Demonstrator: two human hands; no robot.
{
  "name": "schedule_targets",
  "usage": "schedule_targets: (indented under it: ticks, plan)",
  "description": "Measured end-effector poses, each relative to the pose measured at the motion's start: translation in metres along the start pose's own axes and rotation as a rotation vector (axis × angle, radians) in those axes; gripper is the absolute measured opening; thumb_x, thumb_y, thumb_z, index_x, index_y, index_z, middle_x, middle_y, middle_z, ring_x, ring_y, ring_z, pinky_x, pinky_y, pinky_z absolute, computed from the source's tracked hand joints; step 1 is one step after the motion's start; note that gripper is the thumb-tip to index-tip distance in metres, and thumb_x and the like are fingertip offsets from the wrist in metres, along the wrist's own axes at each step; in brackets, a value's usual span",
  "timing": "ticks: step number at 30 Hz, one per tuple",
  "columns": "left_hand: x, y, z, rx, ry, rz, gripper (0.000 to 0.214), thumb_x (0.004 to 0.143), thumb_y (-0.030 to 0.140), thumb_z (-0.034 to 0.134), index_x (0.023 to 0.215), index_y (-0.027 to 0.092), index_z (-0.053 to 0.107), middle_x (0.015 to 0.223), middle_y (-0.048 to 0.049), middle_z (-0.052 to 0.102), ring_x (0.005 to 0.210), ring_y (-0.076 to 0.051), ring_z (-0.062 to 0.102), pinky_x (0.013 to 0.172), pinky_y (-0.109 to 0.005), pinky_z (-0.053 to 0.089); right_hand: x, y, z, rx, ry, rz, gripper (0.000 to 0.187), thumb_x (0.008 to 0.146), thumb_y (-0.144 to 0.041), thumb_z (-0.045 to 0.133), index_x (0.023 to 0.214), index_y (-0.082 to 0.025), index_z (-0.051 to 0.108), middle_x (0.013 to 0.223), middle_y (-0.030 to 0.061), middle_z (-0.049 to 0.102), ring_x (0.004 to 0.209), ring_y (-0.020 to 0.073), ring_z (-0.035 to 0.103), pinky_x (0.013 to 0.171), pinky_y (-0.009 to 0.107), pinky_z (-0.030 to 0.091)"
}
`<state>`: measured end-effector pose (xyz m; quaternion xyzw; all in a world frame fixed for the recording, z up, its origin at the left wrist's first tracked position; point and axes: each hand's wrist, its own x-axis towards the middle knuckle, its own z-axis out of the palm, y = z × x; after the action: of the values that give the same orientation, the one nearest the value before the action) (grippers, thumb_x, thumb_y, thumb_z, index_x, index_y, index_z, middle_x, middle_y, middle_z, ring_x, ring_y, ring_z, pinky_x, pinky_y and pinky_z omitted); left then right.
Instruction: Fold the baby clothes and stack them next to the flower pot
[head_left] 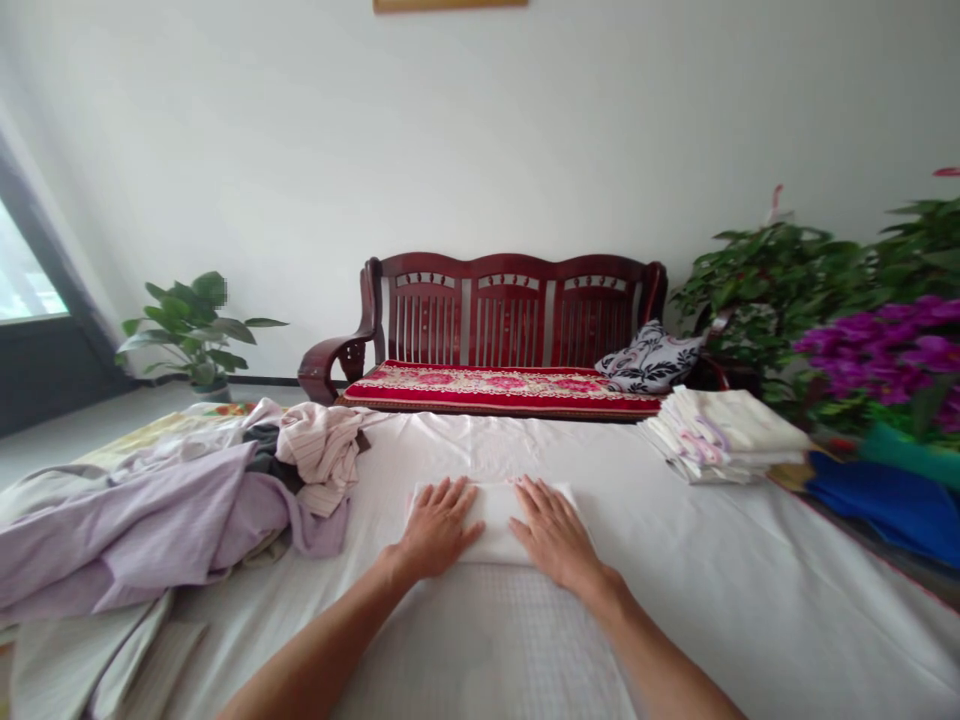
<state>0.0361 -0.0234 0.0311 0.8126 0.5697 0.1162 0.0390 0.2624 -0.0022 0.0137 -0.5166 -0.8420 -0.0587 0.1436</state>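
Observation:
A white cloth (495, 535) lies in front of me, its far part folded into a flat band and its near part spread out towards me with a faint check. My left hand (440, 525) rests flat on the left end of the folded band, fingers spread. On the right end of the same band lies my right hand (553, 530), palm down and fingers apart. Neither hand grips anything. The cloth's nearest edge runs out of view at the bottom.
A white sheet (712, 590) covers the table. Rumpled clothes, among them a lilac garment (150, 520) and a striped one (319, 450), are heaped at left. A stack of folded cloths (727, 435) stands at far right. Beyond are a wooden bench (510, 310) and plants (780, 290).

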Motion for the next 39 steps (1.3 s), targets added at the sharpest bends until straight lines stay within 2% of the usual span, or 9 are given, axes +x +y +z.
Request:
schedule_targets:
  ticks: [6,9,12,15,21,28,32,35,39]
  plan:
    - [-0.023,-0.022,-0.005,0.053,-0.007,-0.187,0.06,0.099,0.051,0.033,0.152,0.024,0.036,0.161,-0.0106,0.031,0.148,-0.034,0.025,0.116,-0.054,0.023,-0.01,0.021,0.006,-0.048,0.046,0.084,0.06,0.099,-0.049,0.034,0.146,-0.015,0.046,0.154,0.0146,0.042,0.143,0.0287,0.036,0.117,0.048,0.029]
    - [-0.037,-0.033,-0.002,0.082,0.046,-0.297,0.061,0.099,0.049,0.034,0.152,0.02,0.037,0.159,-0.0125,0.034,0.146,-0.035,0.029,0.116,-0.053,0.023,-0.014,0.027,0.006,-0.04,0.038,0.107,0.058,0.099,-0.048,0.034,0.146,-0.017,0.047,0.154,0.0137,0.042,0.143,0.0285,0.036,0.114,0.049,0.033]
    - [-0.046,-0.039,-0.002,0.117,0.137,-0.437,0.058,0.099,0.048,0.034,0.147,0.016,0.043,0.154,-0.0163,0.042,0.144,-0.036,0.032,0.114,-0.054,0.024,-0.019,0.032,0.002,-0.035,0.031,0.146,0.055,0.099,-0.045,0.034,0.144,-0.019,0.048,0.153,0.0125,0.044,0.142,0.0288,0.037,0.112,0.051,0.034]
    - [-0.049,-0.037,-0.005,0.116,0.174,-0.514,0.053,0.097,0.05,0.037,0.136,0.017,0.055,0.151,-0.0179,0.044,0.143,-0.038,0.032,0.112,-0.057,0.025,-0.023,0.031,-0.006,-0.071,0.068,0.21,0.05,0.098,-0.04,0.036,0.14,-0.018,0.054,0.148,0.0112,0.05,0.142,0.0309,0.038,0.114,0.055,0.03]
    - [-0.044,-0.031,-0.013,-0.041,0.207,-0.526,0.041,0.091,0.04,0.048,0.121,0.016,0.062,0.133,-0.0163,0.059,0.135,-0.035,0.04,0.109,-0.048,0.03,-0.022,0.01,-0.023,-0.087,0.19,0.12,0.049,0.097,-0.038,0.039,0.137,-0.015,0.056,0.148,0.013,0.05,0.145,0.0305,0.031,0.119,0.054,0.018]
    - [-0.036,-0.033,-0.014,-0.157,0.252,-0.518,0.024,0.088,0.03,0.048,0.105,0.018,0.062,0.113,-0.0134,0.067,0.11,-0.029,0.059,0.09,-0.037,0.04,-0.01,-0.032,-0.02,0.027,0.079,-0.029,0.051,0.098,-0.036,0.04,0.144,-0.017,0.048,0.154,0.0082,0.043,0.146,0.0263,0.029,0.12,0.047,0.022]
    - [-0.03,-0.034,-0.01,-0.373,0.317,-0.532,0.018,0.09,0.03,0.045,0.101,0.021,0.055,0.087,-0.0071,0.067,0.087,-0.025,0.064,0.074,-0.033,0.041,-0.004,-0.043,-0.014,0.068,0.051,-0.058,0.054,0.098,-0.039,0.039,0.147,-0.017,0.044,0.157,0.0095,0.039,0.148,0.0261,0.026,0.12,0.047,0.02]
    - [-0.023,-0.035,-0.003,-0.679,0.391,-0.552,0.019,0.086,0.037,0.049,0.096,0.021,0.051,0.077,-0.0024,0.063,0.075,-0.022,0.062,0.066,-0.029,0.04,-0.002,-0.045,-0.01,0.089,0.016,-0.039,0.057,0.099,-0.043,0.036,0.148,-0.016,0.043,0.157,0.0099,0.038,0.148,0.0259,0.025,0.12,0.046,0.02]
    - [-0.02,-0.031,0.0,-1.187,0.456,-0.53,0.057,0.071,0.051,0.064,0.113,0.018,0.047,0.079,-0.001,0.062,0.068,-0.019,0.061,0.061,-0.027,0.043,0.001,-0.046,-0.008,0.107,-0.048,-0.015,0.059,0.099,-0.047,0.034,0.149,-0.017,0.042,0.158,0.0099,0.036,0.149,0.0258,0.024,0.12,0.046,0.019]
